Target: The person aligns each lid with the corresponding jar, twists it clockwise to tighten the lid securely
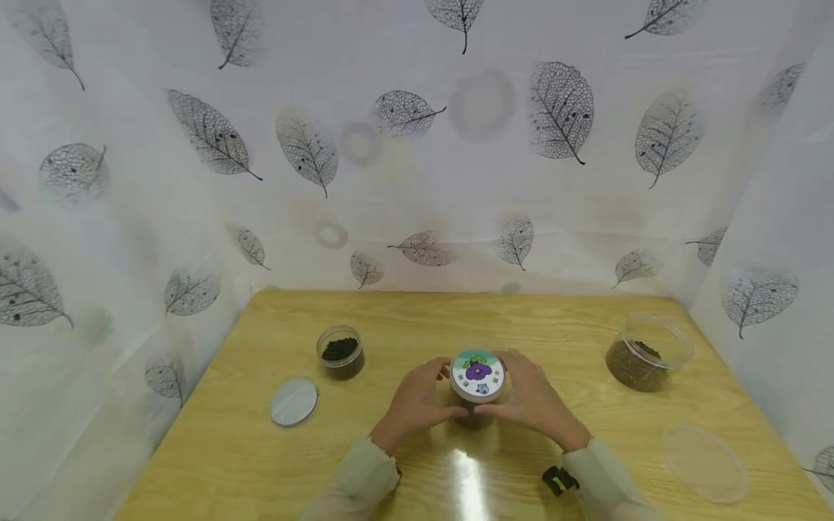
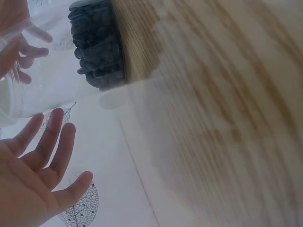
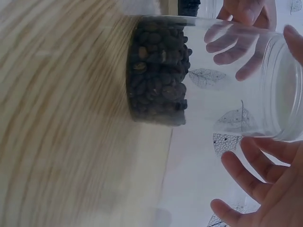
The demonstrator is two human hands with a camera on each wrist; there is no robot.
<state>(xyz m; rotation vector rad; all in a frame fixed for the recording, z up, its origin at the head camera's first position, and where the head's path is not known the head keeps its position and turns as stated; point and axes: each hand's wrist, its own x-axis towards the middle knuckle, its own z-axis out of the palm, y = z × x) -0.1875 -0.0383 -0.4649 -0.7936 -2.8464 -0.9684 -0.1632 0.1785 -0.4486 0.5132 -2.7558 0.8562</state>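
The left hand (image 1: 417, 404) and the right hand (image 1: 537, 404) are partly open, curved in opposing arcs about the upper part of a lidded jar (image 1: 472, 419), at the lower centre of the head view. Each holds the jar with its thumb in front and its forefinger reaching behind, near the rim; in the wrist views several other fingers fan outward, slightly bent and apart from the wall. The jar is a transparent, smooth-sided cylinder, upright on the table (image 1: 417, 325); its lower part contains glossy, dark, rounded beans (image 3: 158, 71). Its round lid (image 1: 478, 375) bears a purple flower on white and green. At left in the frame, 1 small clear pot (image 1: 342, 353) contains dark granules, with a flat silvery disc (image 1: 295, 402) just below it. At right, 1 wider clear tub (image 1: 637, 365) contains brown granular matter; a thin translucent disc (image 1: 706, 464) lies at lower right. The tabletop is yellow with wavy wood grain; behind it hangs a pale sheet (image 1: 417, 195) printed with net-veined leaves.
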